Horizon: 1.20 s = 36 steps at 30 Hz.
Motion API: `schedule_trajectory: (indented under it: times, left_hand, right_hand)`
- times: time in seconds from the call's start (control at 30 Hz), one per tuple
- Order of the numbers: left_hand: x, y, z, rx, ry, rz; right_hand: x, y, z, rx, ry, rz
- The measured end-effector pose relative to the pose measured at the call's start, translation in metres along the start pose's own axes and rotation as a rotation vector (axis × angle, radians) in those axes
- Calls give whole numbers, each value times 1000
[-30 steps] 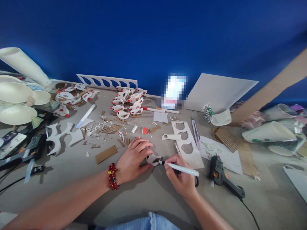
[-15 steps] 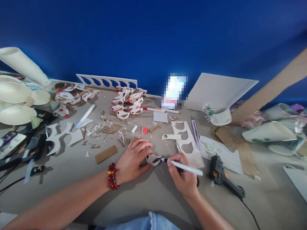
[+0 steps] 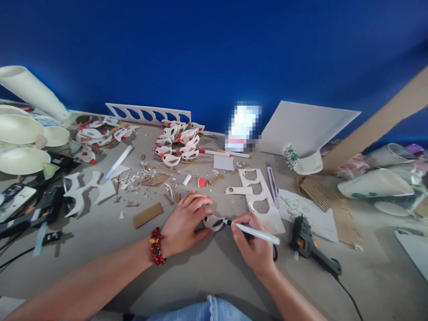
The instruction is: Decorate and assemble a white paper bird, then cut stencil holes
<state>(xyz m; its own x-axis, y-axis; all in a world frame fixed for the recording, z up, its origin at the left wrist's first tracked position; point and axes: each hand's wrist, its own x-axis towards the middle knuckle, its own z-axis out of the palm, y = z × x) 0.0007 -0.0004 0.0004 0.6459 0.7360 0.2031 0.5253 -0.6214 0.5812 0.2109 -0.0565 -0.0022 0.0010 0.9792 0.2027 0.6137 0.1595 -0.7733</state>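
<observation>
A small white bird cutout (image 3: 213, 221) with black markings lies on the grey table in front of me. My left hand (image 3: 187, 220) pins its left end down between thumb and fingers, hiding that part. In my right hand (image 3: 254, 245) a white marker pen (image 3: 259, 233) is gripped, its black tip at the tail end of the bird. Behind my hands stands a cluster of finished-looking white birds (image 3: 171, 160) with red beaks. A white sheet with cut-out holes (image 3: 272, 218) lies just beyond my right hand.
To the right is a glue gun (image 3: 304, 240) with its cord, beside a bird drawing (image 3: 294, 205) and a craft knife (image 3: 272, 185). Paper scraps and a cardboard strip (image 3: 147, 216) lie left of centre. White bowls (image 3: 23, 161) stand far left; a blurred bright screen (image 3: 241, 127) stands behind.
My right hand and the marker pen have shifted slightly left, the tip moving a little along the bird's tail. My left hand and the bird have stayed put.
</observation>
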Motion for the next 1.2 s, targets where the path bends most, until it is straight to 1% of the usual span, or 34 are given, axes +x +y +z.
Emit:
schedule_trajectory:
  times: [0.17, 0.33, 0.47, 0.6, 0.73, 0.9, 1.07, 1.2]
  left_hand:
    - [1, 0, 0, 1, -4, -3]
    - [0, 0, 0, 6, -6, -1]
    - [0, -1, 0, 6, -4, -3]
    - [0, -1, 0, 1, -4, 1]
    - [0, -1, 0, -1, -6, 0]
    - [0, -2, 1, -4, -14, -3]
    - [0, -1, 1, 1, -24, -14]
    - [0, -1, 0, -1, -20, -10]
  right_hand:
    - [-1, -1, 0, -9, -31, -32]
    - [-1, 1, 0, 12, -2, 1]
    - [-1, 2, 0, 3, -31, -38]
    - [-2, 2, 0, 8, 10, -2]
    - [-2, 1, 0, 5, -14, -9]
    - [-4, 1, 0, 12, 46, 18]
    - [-2, -5, 1, 3, -55, -69]
    - [-1, -5, 0, -16, -63, -61]
